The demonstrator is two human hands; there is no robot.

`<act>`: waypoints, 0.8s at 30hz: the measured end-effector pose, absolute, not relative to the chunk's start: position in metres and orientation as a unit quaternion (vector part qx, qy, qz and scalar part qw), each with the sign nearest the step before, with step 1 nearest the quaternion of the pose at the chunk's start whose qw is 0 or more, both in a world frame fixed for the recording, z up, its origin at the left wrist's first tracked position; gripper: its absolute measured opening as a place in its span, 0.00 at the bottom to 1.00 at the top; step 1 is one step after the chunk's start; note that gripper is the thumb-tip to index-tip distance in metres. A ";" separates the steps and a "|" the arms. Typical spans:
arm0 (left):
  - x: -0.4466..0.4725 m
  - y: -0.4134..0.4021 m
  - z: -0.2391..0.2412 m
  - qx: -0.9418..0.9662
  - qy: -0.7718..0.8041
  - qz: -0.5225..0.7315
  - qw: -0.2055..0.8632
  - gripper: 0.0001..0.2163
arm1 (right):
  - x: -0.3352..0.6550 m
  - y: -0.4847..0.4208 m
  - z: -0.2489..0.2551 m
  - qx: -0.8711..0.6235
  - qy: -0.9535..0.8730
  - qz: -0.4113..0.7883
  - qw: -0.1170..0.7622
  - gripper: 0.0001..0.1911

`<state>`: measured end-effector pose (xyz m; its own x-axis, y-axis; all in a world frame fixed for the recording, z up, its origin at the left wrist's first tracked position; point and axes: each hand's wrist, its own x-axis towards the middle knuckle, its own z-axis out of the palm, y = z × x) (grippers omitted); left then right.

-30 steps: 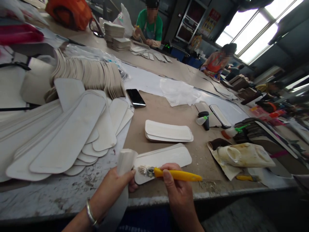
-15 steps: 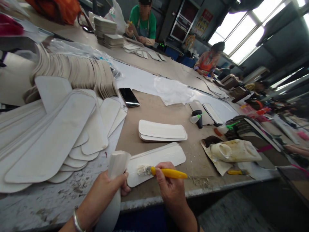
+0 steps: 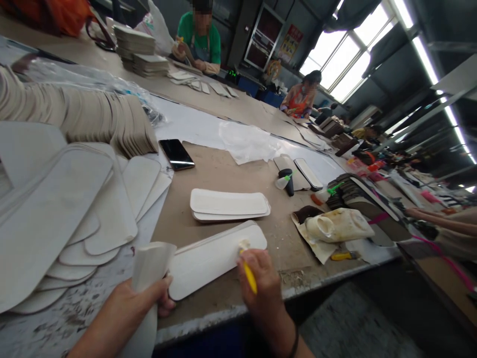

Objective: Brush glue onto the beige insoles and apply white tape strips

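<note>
Lying flat near the front edge of the desk (image 3: 223, 174), a long white panel (image 3: 208, 258) with rounded ends runs slantwise from the left hand up toward the right hand. The right hand (image 3: 261, 278) sits at the panel's far end, its fingers (image 3: 257, 261) closed around a yellow-handled brush (image 3: 249, 276); the pale brush head touches the panel's top surface close to that end, and the yellow handle points back toward the wrist. The left hand (image 3: 130, 303) is at the panel's near end, its fingers wrapped around a curled white sheet (image 3: 151, 261) that stands up just beside the panel's corner, with the thumb close to the panel's edge; whether it touches cannot be told.

Just beyond the panel lies a small stack of 2 or 3 similar panels (image 3: 229, 204), apart from it. To the left, many more white panels (image 3: 74, 209) overlap in a fan across the desk, with a row of tan pieces (image 3: 93, 119) standing on edge behind them. A black phone (image 3: 176, 154) lies face up near that row. To the right of the right hand, a stained white jug (image 3: 337, 226) lies on its side on a scrap of paper, with a second yellow brush (image 3: 341, 256) in front of it near the desk edge. Farther back, 2 other people sit at the long desk.
</note>
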<state>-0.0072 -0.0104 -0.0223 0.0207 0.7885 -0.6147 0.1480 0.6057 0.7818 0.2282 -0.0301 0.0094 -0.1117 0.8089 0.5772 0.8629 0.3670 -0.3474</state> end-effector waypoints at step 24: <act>0.012 -0.045 0.048 0.289 0.546 0.323 0.717 0.16 | 0.144 -0.025 0.038 -0.456 -0.456 0.662 0.382 0.23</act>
<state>0.0122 -0.0447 0.0477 0.1951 0.7795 -0.5952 -0.1478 0.6233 0.7679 0.1441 -0.0251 0.0379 -0.2917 0.9216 -0.2559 -0.0891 -0.2926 -0.9521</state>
